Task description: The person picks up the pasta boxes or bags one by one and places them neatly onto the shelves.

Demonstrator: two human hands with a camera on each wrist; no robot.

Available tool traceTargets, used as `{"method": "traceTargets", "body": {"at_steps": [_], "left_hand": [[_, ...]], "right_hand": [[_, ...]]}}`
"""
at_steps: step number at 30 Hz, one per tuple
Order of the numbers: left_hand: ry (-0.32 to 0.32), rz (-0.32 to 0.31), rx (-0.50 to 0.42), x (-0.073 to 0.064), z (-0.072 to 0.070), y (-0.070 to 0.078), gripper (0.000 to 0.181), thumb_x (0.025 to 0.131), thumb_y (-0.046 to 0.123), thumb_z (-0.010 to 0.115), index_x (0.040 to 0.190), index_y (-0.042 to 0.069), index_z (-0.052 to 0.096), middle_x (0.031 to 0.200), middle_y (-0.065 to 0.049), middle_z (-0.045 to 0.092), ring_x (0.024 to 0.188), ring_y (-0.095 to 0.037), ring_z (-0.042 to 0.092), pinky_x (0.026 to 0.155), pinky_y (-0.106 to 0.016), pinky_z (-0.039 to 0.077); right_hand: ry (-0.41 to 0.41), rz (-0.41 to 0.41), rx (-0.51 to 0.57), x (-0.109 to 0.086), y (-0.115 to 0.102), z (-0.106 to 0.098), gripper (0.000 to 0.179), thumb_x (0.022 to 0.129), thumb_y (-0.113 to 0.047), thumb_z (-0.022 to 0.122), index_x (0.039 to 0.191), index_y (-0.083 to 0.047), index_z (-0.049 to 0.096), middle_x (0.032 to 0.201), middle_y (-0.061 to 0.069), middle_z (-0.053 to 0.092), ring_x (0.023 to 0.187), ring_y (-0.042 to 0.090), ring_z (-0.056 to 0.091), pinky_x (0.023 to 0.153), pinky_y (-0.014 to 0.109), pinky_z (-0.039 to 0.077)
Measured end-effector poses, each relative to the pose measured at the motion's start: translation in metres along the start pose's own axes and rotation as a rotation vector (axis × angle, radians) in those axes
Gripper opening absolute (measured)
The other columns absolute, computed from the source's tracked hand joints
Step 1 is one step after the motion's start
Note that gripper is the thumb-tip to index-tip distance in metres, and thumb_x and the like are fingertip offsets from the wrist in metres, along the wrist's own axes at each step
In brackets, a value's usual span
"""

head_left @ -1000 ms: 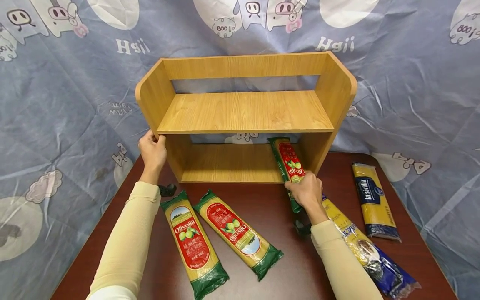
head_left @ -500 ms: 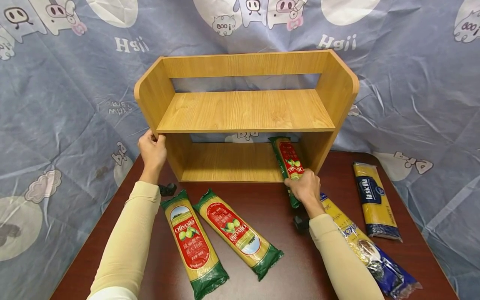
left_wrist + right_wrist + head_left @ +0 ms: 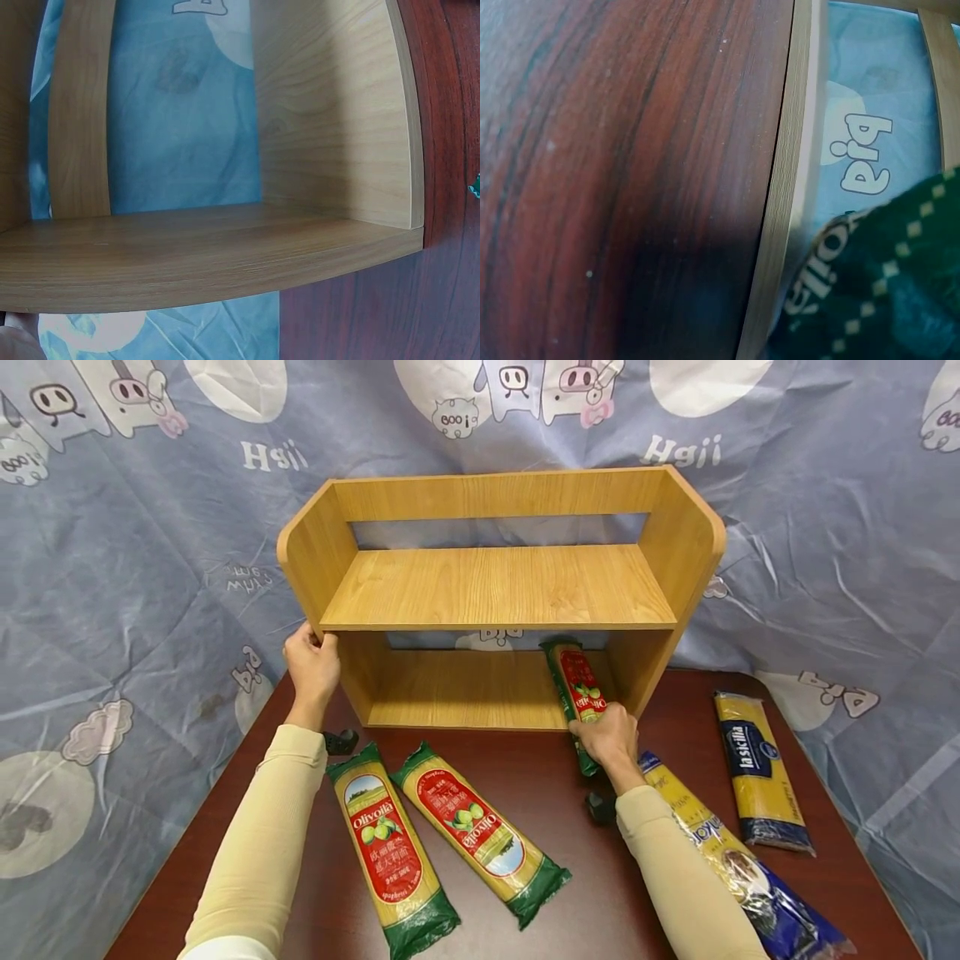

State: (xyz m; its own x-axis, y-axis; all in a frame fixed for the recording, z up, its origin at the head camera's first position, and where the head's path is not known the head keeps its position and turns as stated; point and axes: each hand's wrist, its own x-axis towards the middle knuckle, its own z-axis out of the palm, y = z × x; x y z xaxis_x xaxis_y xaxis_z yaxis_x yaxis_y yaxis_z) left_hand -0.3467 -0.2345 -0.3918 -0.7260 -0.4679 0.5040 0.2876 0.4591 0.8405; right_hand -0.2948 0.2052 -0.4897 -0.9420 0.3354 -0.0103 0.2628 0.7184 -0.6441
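Note:
A two-tier wooden shelf [image 3: 495, 585] stands at the back of the table. My left hand [image 3: 312, 670] grips the front edge of its left side panel, just under the middle board; in the left wrist view only a bit of that hand [image 3: 19, 341] shows against the panel. With my right hand [image 3: 609, 733] I hold a green-and-red Olivoilà spaghetti pack [image 3: 576, 677] by its near end. The pack lies lengthwise into the lower compartment, close to the right side panel, with its near end sticking out past the front edge. In the right wrist view its green side [image 3: 885, 277] shows.
Two more Olivoilà spaghetti packs, a left one [image 3: 393, 852] and a slanted one [image 3: 480, 835], lie before the shelf. On the right are a yellow-and-blue pasta pack [image 3: 738, 860], partly under my right forearm, and a La Sicilia pack [image 3: 763, 768]. A printed cloth [image 3: 150, 568] hangs behind.
The near end of the held spaghetti pack has shifted slightly left and inward with my right hand. My left hand keeps its place on the shelf; the head view has swung a little.

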Motion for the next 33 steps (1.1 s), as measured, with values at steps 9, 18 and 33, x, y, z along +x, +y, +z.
{"method": "traceTargets", "body": {"at_steps": [9,18,33], "left_hand": [[0.001,0.009,-0.007,-0.001,0.0,-0.002,0.016,0.095,0.006,0.061,0.098,-0.001,0.075,0.075,-0.005,0.066,0.062,-0.008,0.054,0.051,-0.019,0.039],[-0.001,0.012,-0.03,-0.001,0.001,0.0,0.018,0.095,0.006,0.061,0.102,-0.001,0.076,0.086,-0.012,0.073,0.07,-0.007,0.061,0.056,-0.017,0.044],[-0.009,-0.004,-0.019,0.0,0.0,-0.001,0.02,0.094,0.004,0.058,0.103,-0.001,0.076,0.088,-0.013,0.073,0.069,-0.006,0.061,0.054,-0.017,0.043]], "right_hand": [[-0.009,0.014,-0.002,0.003,0.004,0.006,0.047,0.079,-0.038,0.079,0.098,0.003,0.065,0.093,0.021,0.065,0.087,0.037,0.06,0.075,0.048,0.049],[-0.003,-0.021,0.0,0.006,0.001,0.011,0.048,0.078,-0.037,0.079,0.098,0.004,0.065,0.091,0.02,0.065,0.083,0.036,0.06,0.073,0.047,0.05],[-0.054,-0.004,-0.028,0.002,0.002,0.013,0.072,0.079,-0.045,0.078,0.121,0.008,0.051,0.107,0.027,0.06,0.098,0.044,0.061,0.078,0.059,0.051]]}}
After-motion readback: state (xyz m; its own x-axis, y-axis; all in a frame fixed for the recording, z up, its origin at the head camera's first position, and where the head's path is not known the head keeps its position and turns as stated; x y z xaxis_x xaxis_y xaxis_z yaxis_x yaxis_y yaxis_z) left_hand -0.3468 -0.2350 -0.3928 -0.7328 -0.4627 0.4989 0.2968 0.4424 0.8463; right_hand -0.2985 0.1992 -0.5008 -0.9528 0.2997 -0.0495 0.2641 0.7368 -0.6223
